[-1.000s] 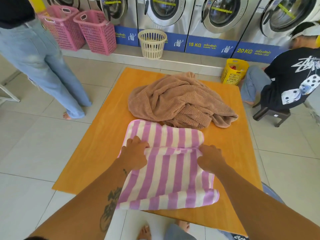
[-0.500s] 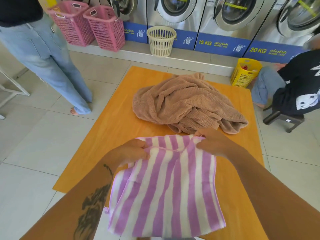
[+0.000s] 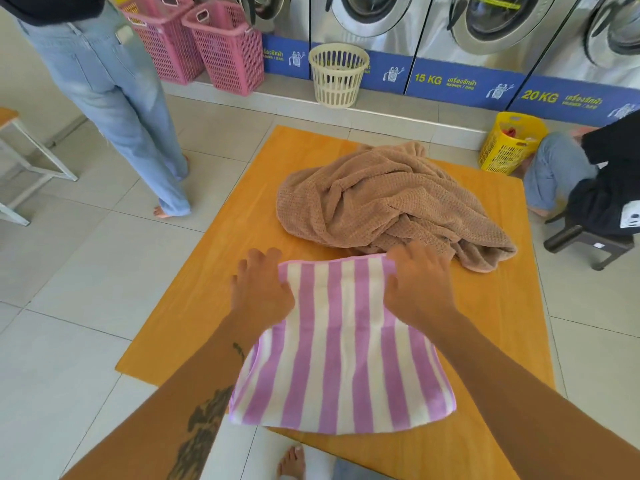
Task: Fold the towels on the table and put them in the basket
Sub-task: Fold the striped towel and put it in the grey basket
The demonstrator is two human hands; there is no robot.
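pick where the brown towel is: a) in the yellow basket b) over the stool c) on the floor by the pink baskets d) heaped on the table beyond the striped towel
d: the brown towel lies crumpled on the table, just past the striped towel's far edge.

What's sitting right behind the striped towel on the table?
A crumpled brown towel, its near edge reaching the striped towel's far edge. The right hand covers part of that junction, so any overlap there cannot be seen.
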